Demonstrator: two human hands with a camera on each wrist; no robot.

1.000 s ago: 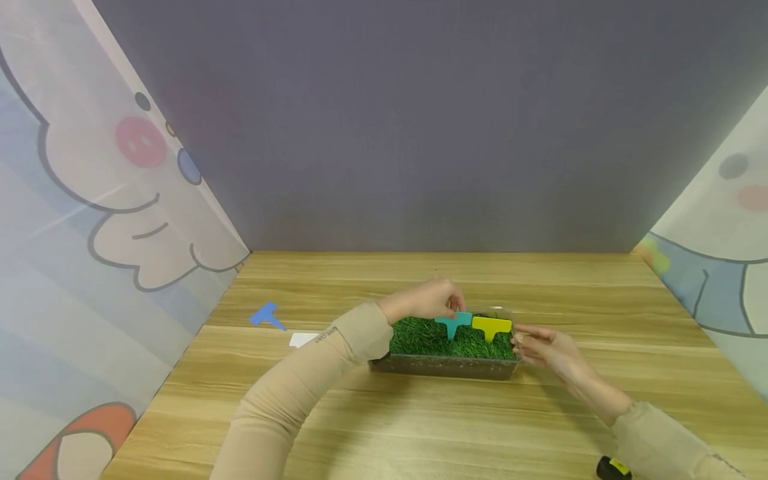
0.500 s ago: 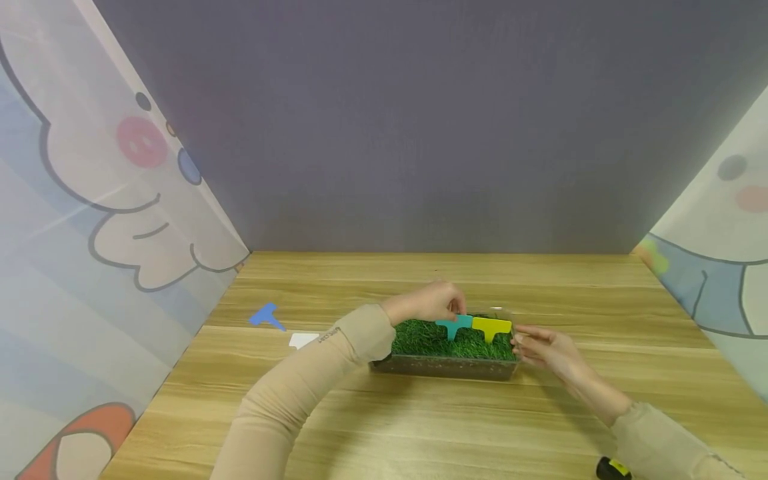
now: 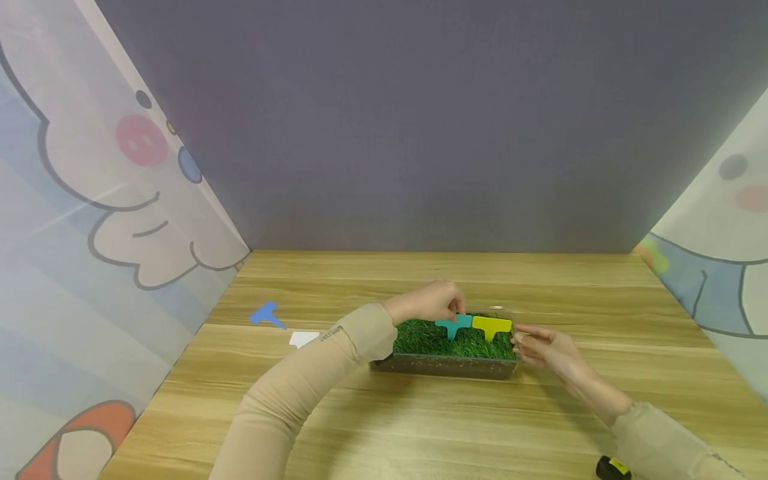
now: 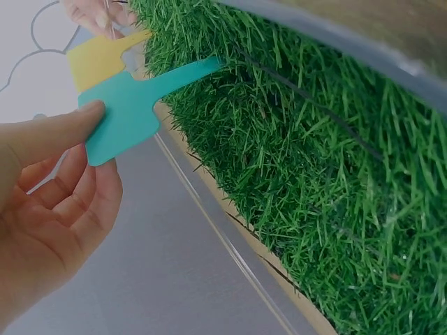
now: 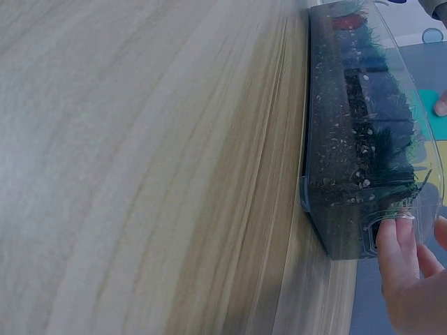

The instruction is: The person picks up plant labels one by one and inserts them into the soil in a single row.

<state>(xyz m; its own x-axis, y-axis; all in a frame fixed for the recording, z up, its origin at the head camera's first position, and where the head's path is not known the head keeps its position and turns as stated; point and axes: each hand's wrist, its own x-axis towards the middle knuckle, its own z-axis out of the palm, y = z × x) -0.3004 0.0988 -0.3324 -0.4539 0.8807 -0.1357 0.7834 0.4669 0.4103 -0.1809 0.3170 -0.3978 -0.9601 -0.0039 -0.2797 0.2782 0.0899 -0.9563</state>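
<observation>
My left hand point(image 3: 433, 301) pinches the top of a teal T-shaped plant label point(image 4: 124, 115) between thumb and fingers. The label's narrow stem points down into green grass point(image 4: 300, 202) in a clear planter box point(image 5: 335, 139). To its right, a yellow plant label point(image 3: 492, 326) stands in the same grass, near the box's right end. At that end my right hand point(image 3: 549, 350) holds the box. In the right wrist view its fingertips are at the handle-like end wall. Dark soil with pale specks shows through the clear side.
A blue T-shaped label point(image 3: 265, 315) lies on the wooden table point(image 3: 456, 427) at the left. Beside it is a white label point(image 3: 303, 339), partly covered by the left sleeve. A black and yellow object point(image 3: 613, 468) sits near the right forearm. A grey panel point(image 3: 384, 133) rises behind.
The teal label and my left hand have moved down slightly toward the grass, then stayed there. My right hand keeps its place at the box's end.
</observation>
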